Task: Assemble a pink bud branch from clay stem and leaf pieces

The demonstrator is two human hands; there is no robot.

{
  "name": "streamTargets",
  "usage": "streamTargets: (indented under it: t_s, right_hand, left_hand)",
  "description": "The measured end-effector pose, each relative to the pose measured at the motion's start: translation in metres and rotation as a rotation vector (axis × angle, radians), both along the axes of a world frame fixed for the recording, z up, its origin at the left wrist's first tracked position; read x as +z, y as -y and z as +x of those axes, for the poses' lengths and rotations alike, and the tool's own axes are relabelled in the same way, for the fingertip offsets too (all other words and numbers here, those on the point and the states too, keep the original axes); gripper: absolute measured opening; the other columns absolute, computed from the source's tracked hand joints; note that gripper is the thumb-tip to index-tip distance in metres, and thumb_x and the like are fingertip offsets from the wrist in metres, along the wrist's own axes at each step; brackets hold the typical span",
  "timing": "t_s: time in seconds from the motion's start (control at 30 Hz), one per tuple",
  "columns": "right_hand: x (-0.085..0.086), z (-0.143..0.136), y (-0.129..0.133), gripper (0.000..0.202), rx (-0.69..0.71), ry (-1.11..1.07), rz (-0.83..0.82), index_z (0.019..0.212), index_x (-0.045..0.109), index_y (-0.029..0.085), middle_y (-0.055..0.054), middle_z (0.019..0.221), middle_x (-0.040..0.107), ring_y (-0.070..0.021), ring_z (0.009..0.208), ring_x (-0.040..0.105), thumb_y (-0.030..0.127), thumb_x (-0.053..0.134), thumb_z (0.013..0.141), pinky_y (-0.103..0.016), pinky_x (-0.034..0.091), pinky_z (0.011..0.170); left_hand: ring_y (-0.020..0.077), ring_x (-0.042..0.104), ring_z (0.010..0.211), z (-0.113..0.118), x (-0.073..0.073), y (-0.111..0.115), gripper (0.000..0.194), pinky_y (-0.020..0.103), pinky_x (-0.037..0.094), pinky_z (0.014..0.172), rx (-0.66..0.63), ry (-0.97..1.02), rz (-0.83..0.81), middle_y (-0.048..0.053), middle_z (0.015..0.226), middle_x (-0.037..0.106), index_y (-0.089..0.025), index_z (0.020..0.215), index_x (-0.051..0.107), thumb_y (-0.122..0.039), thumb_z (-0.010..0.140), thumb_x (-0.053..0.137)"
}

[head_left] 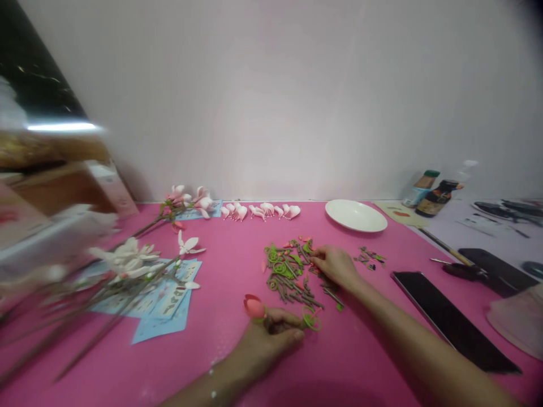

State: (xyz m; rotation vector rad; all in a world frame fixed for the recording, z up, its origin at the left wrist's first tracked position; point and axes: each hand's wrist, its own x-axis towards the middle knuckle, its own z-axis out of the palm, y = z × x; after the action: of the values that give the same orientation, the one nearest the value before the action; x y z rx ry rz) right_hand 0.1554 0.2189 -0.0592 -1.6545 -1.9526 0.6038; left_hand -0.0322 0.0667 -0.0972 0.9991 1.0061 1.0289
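Note:
My left hand (pixel 274 336) is closed low in the middle. A coral-pink flower bud (pixel 255 307) sticks out from its curled fingers, and a green plastic ring piece (pixel 311 320) is at its fingertips. Farther up, my right hand (pixel 337 265) has its fingers pinched at the right edge of a pile of small green, brown and pink plastic pieces (pixel 288 271). Whatever lies between those fingertips is too small to make out. A smaller cluster of pieces (pixel 370 257) lies right of that hand.
Finished-looking magnolia stems (pixel 136 260) lie over blue printed sheets (pixel 163 325) at left. White-pink petal groups (pixel 263 211) line the wall beside a white plate (pixel 356 216). A black phone-like slab (pixel 453 319), a screwdriver (pixel 462 271) and bottles (pixel 436 198) are at right.

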Motion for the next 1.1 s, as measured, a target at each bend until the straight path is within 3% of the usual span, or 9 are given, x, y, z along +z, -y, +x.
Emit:
streamTargets:
  t_s: [0.13, 0.23, 0.33, 0.43, 0.53, 0.77, 0.97, 1.1]
  right_hand:
    - [0.006, -0.002, 0.006, 0.014, 0.0, -0.195, -0.066, 0.062, 0.064, 0.018, -0.001, 0.052, 0.061, -0.014, 0.05, 0.053, 0.029, 0.062, 0.071, -0.026, 0.035, 0.052]
    - [0.008, -0.002, 0.023, 0.025, 0.034, -0.416, -0.168, 0.077, 0.06, 0.018, -0.002, 0.061, 0.065, -0.0151, 0.051, 0.058, 0.043, 0.058, 0.076, -0.025, 0.041, 0.049]
    - [0.004, -0.005, 0.047, 0.034, 0.097, -0.609, -0.261, 0.079, 0.055, 0.018, -0.006, 0.072, 0.069, -0.0173, 0.063, 0.065, 0.052, 0.058, 0.075, -0.029, 0.05, 0.058]
    - [-0.002, -0.008, 0.068, 0.033, 0.124, -0.904, -0.378, 0.078, 0.056, 0.018, -0.006, 0.076, 0.07, -0.0167, 0.068, 0.067, 0.047, 0.069, 0.07, -0.031, 0.053, 0.068]
    - [-0.006, -0.008, 0.079, 0.029, 0.103, -1.163, -0.487, 0.076, 0.061, 0.017, -0.003, 0.073, 0.07, -0.0145, 0.064, 0.066, 0.036, 0.079, 0.063, -0.029, 0.053, 0.067]
    - [-0.014, -0.004, 0.08, 0.025, 0.125, -1.203, -0.511, 0.082, 0.068, 0.018, -0.002, 0.08, 0.068, -0.0105, 0.066, 0.061, 0.031, 0.08, 0.064, -0.026, 0.051, 0.069]
    - [-0.017, 0.007, 0.072, 0.028, 0.012, -1.069, -0.361, 0.083, 0.064, 0.018, 0.004, 0.065, 0.059, -0.0079, 0.056, 0.054, 0.032, 0.08, 0.065, -0.019, 0.044, 0.053]
    - [-0.017, 0.011, 0.069, 0.029, -0.022, -1.0, -0.352, 0.084, 0.065, 0.017, 0.001, 0.069, 0.063, -0.0115, 0.064, 0.059, 0.033, 0.079, 0.064, -0.024, 0.05, 0.063]
  left_hand:
    - [0.0148, 0.059, 0.063, 0.0, -0.002, -0.001, 0.029, 0.028, 0.044, 0.062, -0.002, -0.015, 0.006, 0.003, 0.071, 0.07, -0.015, 0.08, 0.071, -0.039, 0.064, 0.077]
    - [0.0143, 0.059, 0.064, -0.002, -0.005, -0.002, 0.029, 0.028, 0.043, 0.063, -0.023, 0.007, 0.005, 0.003, 0.074, 0.071, -0.015, 0.08, 0.071, -0.038, 0.064, 0.076]
    - [0.0121, 0.054, 0.057, -0.003, -0.005, -0.003, 0.028, 0.026, 0.04, 0.058, 0.001, -0.016, 0.006, 0.001, 0.066, 0.067, -0.015, 0.078, 0.071, -0.038, 0.064, 0.077]
    - [0.0118, 0.052, 0.055, -0.004, -0.002, -0.003, 0.029, 0.025, 0.039, 0.056, 0.002, -0.05, 0.031, 0.001, 0.064, 0.067, -0.015, 0.078, 0.071, -0.04, 0.064, 0.076]
    - [0.0137, 0.055, 0.059, -0.004, 0.001, -0.003, 0.03, 0.026, 0.039, 0.057, -0.027, -0.058, 0.031, 0.003, 0.068, 0.069, -0.016, 0.08, 0.072, -0.042, 0.065, 0.075]
    - [0.0131, 0.056, 0.057, -0.001, 0.009, 0.0, 0.024, 0.027, 0.043, 0.061, -0.012, -0.015, 0.022, 0.0, 0.061, 0.067, -0.018, 0.076, 0.073, -0.039, 0.064, 0.076]
    - [0.012, 0.054, 0.054, -0.001, 0.012, 0.001, 0.023, 0.026, 0.044, 0.058, 0.015, -0.069, -0.006, 0.0, 0.06, 0.066, -0.018, 0.072, 0.072, -0.039, 0.064, 0.076]
    - [0.0131, 0.057, 0.057, 0.0, 0.014, 0.002, 0.021, 0.026, 0.045, 0.06, -0.018, -0.048, -0.003, 0.0, 0.06, 0.067, -0.018, 0.073, 0.072, -0.038, 0.066, 0.074]
